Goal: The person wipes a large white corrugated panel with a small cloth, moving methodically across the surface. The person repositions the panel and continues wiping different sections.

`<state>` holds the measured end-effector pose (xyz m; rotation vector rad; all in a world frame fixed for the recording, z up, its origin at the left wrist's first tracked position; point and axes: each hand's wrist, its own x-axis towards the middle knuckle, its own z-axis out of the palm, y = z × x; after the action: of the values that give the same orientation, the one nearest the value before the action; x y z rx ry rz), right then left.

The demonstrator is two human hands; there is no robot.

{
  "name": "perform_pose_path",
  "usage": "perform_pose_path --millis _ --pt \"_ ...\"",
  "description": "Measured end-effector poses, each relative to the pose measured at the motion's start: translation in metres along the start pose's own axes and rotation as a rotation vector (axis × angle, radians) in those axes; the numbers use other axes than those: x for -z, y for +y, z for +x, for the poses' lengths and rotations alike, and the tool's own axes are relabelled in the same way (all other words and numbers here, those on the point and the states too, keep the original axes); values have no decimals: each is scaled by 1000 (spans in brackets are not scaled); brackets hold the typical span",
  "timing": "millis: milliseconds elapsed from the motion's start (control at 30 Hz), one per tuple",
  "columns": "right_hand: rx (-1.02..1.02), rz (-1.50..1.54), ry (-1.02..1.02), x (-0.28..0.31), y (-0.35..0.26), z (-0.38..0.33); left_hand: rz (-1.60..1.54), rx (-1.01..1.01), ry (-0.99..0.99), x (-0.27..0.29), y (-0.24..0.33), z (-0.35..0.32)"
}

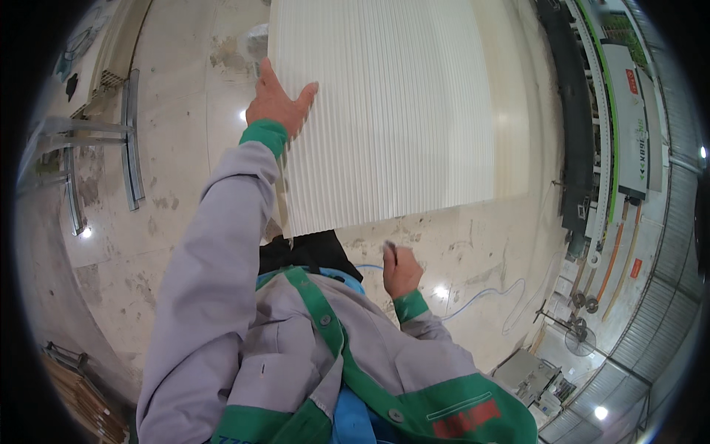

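Note:
A large white panel with fine parallel ribs (384, 111) stretches away in front of me, its near end close to my waist. My left hand (277, 103) rests at the panel's left edge, fingers stretched and thumb spread out over the ribs. Its other fingers are partly hidden. To the right of my body, below the panel's near end, my right hand (403, 274) is closed. A small dark bit shows by its thumb, too little to name. This hand is apart from the panel.
A long machine with a green stripe (612, 111) runs along the right side. A thin blue hose (481, 302) curls on the stained floor (177, 177). Metal rails (132, 140) and stacked panels (111, 59) are on the left. A fan (580, 339) stands lower right.

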<state>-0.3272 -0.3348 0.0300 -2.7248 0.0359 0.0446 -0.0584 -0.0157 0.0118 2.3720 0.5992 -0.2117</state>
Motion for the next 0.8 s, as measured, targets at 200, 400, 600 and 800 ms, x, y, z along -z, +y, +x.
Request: perform_pose_path --millis 200,400,600,800 --pt "40 -10 24 -16 -27 81 -60 15 -12 5 5 2" --pt "79 -134 55 -35 -57 185 -145 26 -30 5 7 7" --pt "244 -223 125 -79 -124 461 -251 -41 12 1 2 16" --pt "411 -409 203 -111 -202 721 -285 -115 48 -1 -3 20"
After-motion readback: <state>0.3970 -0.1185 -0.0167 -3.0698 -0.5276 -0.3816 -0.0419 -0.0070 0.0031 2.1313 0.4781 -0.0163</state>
